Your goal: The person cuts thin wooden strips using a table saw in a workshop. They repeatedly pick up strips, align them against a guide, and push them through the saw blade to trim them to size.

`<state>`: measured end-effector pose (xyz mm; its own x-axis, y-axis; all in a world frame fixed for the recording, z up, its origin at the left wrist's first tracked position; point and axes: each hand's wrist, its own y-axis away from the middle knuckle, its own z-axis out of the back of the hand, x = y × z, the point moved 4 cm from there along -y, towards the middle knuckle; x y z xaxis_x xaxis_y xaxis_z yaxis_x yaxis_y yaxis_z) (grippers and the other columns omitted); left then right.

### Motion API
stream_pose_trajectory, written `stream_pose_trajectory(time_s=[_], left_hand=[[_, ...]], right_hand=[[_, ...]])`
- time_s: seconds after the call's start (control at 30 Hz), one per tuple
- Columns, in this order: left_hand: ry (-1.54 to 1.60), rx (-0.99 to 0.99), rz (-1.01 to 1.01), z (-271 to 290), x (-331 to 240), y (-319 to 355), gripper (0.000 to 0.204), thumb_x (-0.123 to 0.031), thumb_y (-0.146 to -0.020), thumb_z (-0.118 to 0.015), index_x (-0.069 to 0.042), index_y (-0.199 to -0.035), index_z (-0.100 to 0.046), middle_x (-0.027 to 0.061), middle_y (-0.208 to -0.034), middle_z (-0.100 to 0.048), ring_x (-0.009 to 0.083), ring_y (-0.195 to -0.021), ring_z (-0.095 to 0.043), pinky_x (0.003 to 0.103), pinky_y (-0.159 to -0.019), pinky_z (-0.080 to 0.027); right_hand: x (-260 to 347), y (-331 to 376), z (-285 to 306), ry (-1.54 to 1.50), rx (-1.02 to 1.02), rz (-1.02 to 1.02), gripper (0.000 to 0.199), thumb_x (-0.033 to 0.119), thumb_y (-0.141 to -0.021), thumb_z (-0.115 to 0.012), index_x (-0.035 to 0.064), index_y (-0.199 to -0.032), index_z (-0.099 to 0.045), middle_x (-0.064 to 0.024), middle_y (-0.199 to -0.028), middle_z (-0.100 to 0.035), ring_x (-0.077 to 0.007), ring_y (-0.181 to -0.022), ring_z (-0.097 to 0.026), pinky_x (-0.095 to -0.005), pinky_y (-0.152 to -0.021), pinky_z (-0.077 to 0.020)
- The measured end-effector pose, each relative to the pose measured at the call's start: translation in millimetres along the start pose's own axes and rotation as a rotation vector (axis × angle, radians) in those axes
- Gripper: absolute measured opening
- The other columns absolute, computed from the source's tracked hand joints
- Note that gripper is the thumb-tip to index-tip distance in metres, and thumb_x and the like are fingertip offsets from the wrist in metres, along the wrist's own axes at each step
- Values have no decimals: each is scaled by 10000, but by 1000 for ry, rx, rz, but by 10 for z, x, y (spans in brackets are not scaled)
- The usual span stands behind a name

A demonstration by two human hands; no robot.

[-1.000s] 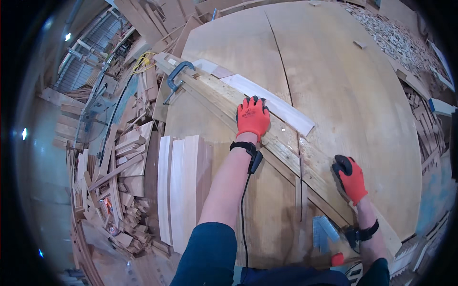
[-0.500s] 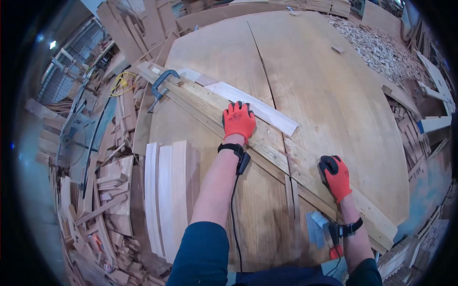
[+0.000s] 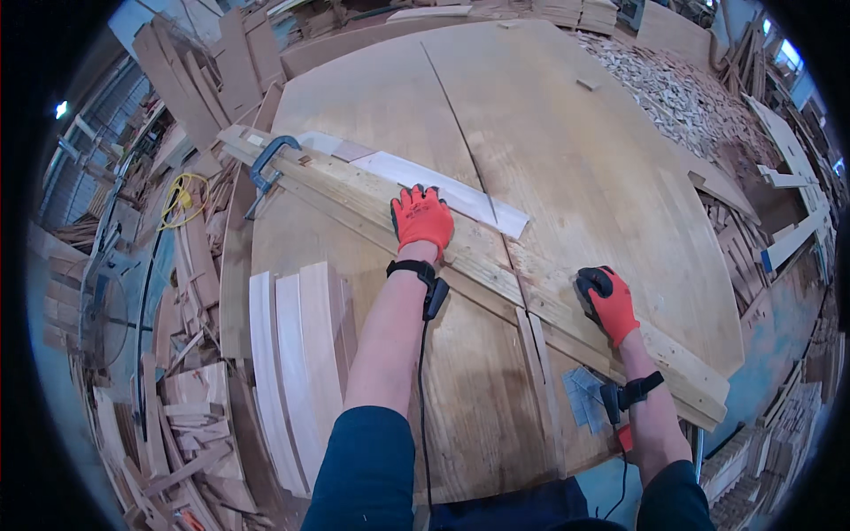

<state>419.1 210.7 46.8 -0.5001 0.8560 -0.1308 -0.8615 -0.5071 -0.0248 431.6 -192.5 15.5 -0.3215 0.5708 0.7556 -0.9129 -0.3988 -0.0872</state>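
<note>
My left hand point(image 3: 421, 217), in a red glove with black fingertips, lies with fingers spread on a long wooden beam point(image 3: 359, 190). Its fingertips reach the beam's far edge, beside a pale wood strip point(image 3: 434, 184). A blue-grey C-clamp point(image 3: 268, 164) grips the beam's far left end. My right hand point(image 3: 609, 301), gloved alike, rests curled on the right part of the beam. Its fingers are closed, and whatever they hold is hidden. Blue-grey metal fastener strips point(image 3: 584, 398) lie near my right wrist, with a red object point(image 3: 625, 437) partly hidden by the arm.
Beneath the beam is a large wooden panel point(image 3: 611, 177) with a dark seam. Curved pale boards point(image 3: 297, 354) stand at its left. Scrap wood point(image 3: 190, 416) crowds the left floor; offcuts point(image 3: 664, 93) pile up far right. A yellow cord point(image 3: 181, 202) lies at left.
The whole scene has shifted slightly left in the picture as the view turned. Both hands keep their places on the beam, in much the same pose.
</note>
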Motion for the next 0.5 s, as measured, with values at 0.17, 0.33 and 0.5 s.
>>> stream_pose_trajectory(time_s=[0.17,0.33,0.5], left_hand=[[41,-62,-30,-4,-60,-378,458,-343,-994,-467,-85,-1361,-559,181,-1495,-475,400,-1435,-358,526,-1183,-237],[11,-68,-35,40,-15,-497,466,-354,-989,-477,-110,-1377,-560,176,-1477,-502,396,-1418,-381,514,-1171,-261],[15,-112,-34,-30,-15,-496,458,-354,-973,-516,-97,-1345,-585,162,-1469,-506,374,-1402,-397,515,-1169,-273]], right_hand=[[-116,-363,-60,-35,-49,-47,350,149,-801,-731,16,-1122,-693,-171,-1127,-685,-343,-1061,-651,-388,-940,-509],[275,-543,5,-80,1,-17,326,162,-807,-722,56,-1115,-710,-147,-1099,-688,-331,-1035,-658,-377,-929,-516],[192,-491,39,2,-25,-18,294,167,-812,-713,62,-1086,-722,-146,-1104,-684,-330,-1046,-651,-385,-928,-518]])
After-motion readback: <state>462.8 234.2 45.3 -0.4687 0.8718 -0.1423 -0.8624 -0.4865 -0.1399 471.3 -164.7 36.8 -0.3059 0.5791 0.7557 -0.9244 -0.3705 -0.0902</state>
